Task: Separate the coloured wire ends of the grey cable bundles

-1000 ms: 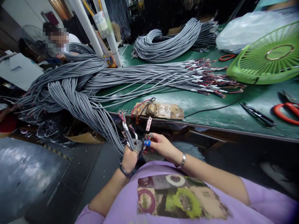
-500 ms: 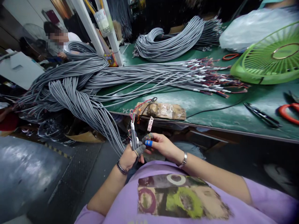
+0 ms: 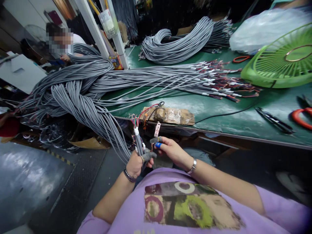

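In my left hand (image 3: 137,164) is a small bundle of grey cables (image 3: 138,143), held upright. White sleeves and thin coloured wires (image 3: 135,122) show at the top ends. A grey finger cot covers my left thumb. My right hand (image 3: 168,148), with a grey cot on the index finger and blue tape on the thumb, pinches the fine wire ends (image 3: 152,147) of one cable just right of the bundle. Behind my hands, a wooden block (image 3: 175,115) with a clip and red and black leads sits at the table edge; a pink tag (image 3: 157,129) hangs there.
A large heap of grey cables (image 3: 80,94) drapes over the table's left end. A coiled bundle (image 3: 180,45) lies at the back. On the right are a green fan (image 3: 280,61), tweezers (image 3: 274,120) and red-handled scissors (image 3: 302,117). Another person (image 3: 58,40) sits at far left.
My right hand has shifted slightly right and up, away from my left hand, and the wires between them now show. The held bundle has tilted slightly left.
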### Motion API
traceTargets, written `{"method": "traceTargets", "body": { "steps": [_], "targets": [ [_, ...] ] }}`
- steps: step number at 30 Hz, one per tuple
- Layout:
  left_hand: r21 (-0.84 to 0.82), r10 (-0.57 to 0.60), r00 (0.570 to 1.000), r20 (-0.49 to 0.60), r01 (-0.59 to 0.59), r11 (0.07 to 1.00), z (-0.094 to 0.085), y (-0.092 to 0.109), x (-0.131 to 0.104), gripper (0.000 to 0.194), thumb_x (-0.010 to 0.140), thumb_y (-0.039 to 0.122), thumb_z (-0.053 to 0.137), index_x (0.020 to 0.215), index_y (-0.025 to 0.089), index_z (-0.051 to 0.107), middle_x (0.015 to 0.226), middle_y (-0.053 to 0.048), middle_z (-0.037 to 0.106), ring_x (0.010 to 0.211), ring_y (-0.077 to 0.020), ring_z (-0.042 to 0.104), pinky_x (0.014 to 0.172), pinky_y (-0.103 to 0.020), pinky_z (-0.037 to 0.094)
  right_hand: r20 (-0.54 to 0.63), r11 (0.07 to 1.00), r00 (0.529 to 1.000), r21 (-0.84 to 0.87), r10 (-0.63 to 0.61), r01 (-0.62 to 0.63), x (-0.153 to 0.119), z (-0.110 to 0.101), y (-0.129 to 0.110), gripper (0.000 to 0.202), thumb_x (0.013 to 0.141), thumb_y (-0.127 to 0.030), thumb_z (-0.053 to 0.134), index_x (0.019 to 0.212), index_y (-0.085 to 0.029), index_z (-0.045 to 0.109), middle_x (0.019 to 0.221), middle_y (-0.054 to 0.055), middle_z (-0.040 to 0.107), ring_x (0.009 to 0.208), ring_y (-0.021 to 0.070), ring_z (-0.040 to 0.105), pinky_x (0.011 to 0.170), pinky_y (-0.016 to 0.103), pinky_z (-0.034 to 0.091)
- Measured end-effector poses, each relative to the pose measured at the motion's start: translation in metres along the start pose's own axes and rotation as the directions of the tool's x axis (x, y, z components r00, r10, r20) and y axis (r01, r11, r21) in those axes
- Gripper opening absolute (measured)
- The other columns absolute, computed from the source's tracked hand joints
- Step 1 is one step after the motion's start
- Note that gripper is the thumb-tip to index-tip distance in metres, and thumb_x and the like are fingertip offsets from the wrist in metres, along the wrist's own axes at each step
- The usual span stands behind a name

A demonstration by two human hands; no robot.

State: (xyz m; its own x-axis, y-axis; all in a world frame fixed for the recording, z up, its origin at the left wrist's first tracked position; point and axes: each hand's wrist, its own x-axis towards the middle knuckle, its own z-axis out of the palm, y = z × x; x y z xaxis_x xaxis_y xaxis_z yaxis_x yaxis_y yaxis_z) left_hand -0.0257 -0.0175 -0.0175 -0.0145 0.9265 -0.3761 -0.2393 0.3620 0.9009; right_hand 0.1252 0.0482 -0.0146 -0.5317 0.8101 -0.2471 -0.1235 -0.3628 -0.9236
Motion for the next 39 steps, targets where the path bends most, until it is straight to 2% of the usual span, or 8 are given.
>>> {"method": "traceTargets", "body": {
  "steps": [4, 10, 14, 18, 25, 28, 34, 39],
  "targets": [
    [0.123, 0.113, 0.982, -0.155, -0.094, 0.988, 0.009, -0.007, 0.0, 0.027, 0.067, 0.036, 0.073, 0.061, 0.013, 0.061, 0.051, -0.001, 0.061, 0.039, -0.0083, 0.052, 0.04, -0.019, 0.041, 0.047, 0.998, 0.998, -0.036, 0.052, -0.051, -0.005, -0.003, 0.001, 0.027, 0.067, -0.035, 0.068, 0.084, -0.017, 0.055, 0.07, -0.003, 0.053, 0.055, 0.0083, 0.044, 0.05, 0.023, 0.038],
    [0.223, 0.16, 0.965, -0.208, -0.112, 0.968, 0.013, -0.013, 0.0, 0.023, 0.064, 0.032, 0.076, 0.063, 0.013, 0.061, 0.051, -0.001, 0.061, 0.042, -0.0109, 0.054, 0.042, -0.021, 0.043, 0.008, 0.968, 0.999, -0.248, -0.041, 0.042, -0.005, 0.002, -0.001, 0.033, 0.064, -0.042, 0.072, 0.069, -0.018, 0.05, 0.058, -0.005, 0.047, 0.053, 0.0077, 0.039, 0.048, 0.021, 0.032],
    [0.17, 0.208, 0.952, -0.224, -0.172, 0.97, 0.012, -0.012, 0.001, 0.026, 0.07, 0.036, 0.07, 0.061, 0.013, 0.062, 0.052, -0.001, 0.061, 0.042, -0.0097, 0.054, 0.043, -0.02, 0.042, 0.034, 0.989, 0.998, -0.136, 0.059, -0.054, -0.005, 0.001, -0.002, 0.028, 0.067, -0.042, 0.067, 0.07, -0.018, 0.051, 0.055, -0.006, 0.047, 0.05, 0.008, 0.04, 0.046, 0.021, 0.034],
    [0.056, 0.193, 0.946, -0.261, -0.185, 0.981, 0.011, -0.008, 0.001, 0.028, 0.071, 0.037, 0.07, 0.059, 0.013, 0.062, 0.052, -0.001, 0.061, 0.042, -0.0086, 0.053, 0.042, -0.019, 0.041, 0.084, 0.985, 0.982, -0.054, 0.169, -0.165, -0.007, -0.004, -0.001, 0.032, 0.061, -0.039, 0.071, 0.061, -0.018, 0.048, 0.047, -0.007, 0.04, 0.045, 0.0064, 0.036, 0.045, 0.021, 0.034],
    [0.079, 0.197, 0.949, -0.248, -0.183, 0.98, 0.011, -0.01, -0.001, 0.029, 0.071, 0.039, 0.07, 0.062, 0.013, 0.061, 0.053, -0.001, 0.062, 0.042, -0.0086, 0.053, 0.042, -0.019, 0.04, 0.078, 0.994, 0.994, -0.076, 0.079, -0.073, -0.008, 0.0, -0.009, 0.037, 0.067, -0.049, 0.069, 0.081, -0.017, 0.056, 0.064, -0.003, 0.054, 0.056, 0.0088, 0.046, 0.051, 0.021, 0.039],
    [0.143, 0.18, 0.959, -0.22, -0.15, 0.978, 0.011, -0.011, -0.002, 0.027, 0.071, 0.038, 0.069, 0.062, 0.013, 0.06, 0.053, -0.002, 0.062, 0.043, -0.0096, 0.054, 0.043, -0.02, 0.042, 0.12, 0.996, 0.993, -0.087, 0.012, -0.002, -0.005, 0.006, -0.011, 0.036, 0.066, -0.047, 0.072, 0.074, -0.017, 0.054, 0.061, -0.003, 0.055, 0.056, 0.01, 0.049, 0.053, 0.023, 0.039],
    [0.176, 0.007, 0.999, -0.051, 0.002, 0.984, 0.009, -0.002, -0.001, 0.022, 0.061, 0.031, 0.074, 0.067, 0.013, 0.062, 0.046, 0.001, 0.057, 0.036, -0.0096, 0.049, 0.037, -0.02, 0.039, 0.106, 0.99, 0.994, -0.134, -0.027, 0.041, -0.003, 0.012, -0.007, 0.037, 0.058, -0.044, 0.078, 0.063, -0.018, 0.051, 0.055, -0.004, 0.054, 0.051, 0.0105, 0.048, 0.052, 0.025, 0.039],
    [0.068, 0.104, 0.98, -0.172, -0.093, 0.993, 0.01, -0.003, -0.002, 0.025, 0.065, 0.034, 0.072, 0.059, 0.013, 0.06, 0.048, 0.0, 0.059, 0.04, -0.0088, 0.051, 0.041, -0.02, 0.041, 0.02, 0.999, 0.999, -0.03, 0.026, -0.026, -0.003, 0.008, 0.001, 0.038, 0.059, -0.045, 0.077, 0.067, -0.018, 0.051, 0.057, -0.005, 0.051, 0.05, 0.0079, 0.041, 0.049, 0.023, 0.033]
  ]
}}
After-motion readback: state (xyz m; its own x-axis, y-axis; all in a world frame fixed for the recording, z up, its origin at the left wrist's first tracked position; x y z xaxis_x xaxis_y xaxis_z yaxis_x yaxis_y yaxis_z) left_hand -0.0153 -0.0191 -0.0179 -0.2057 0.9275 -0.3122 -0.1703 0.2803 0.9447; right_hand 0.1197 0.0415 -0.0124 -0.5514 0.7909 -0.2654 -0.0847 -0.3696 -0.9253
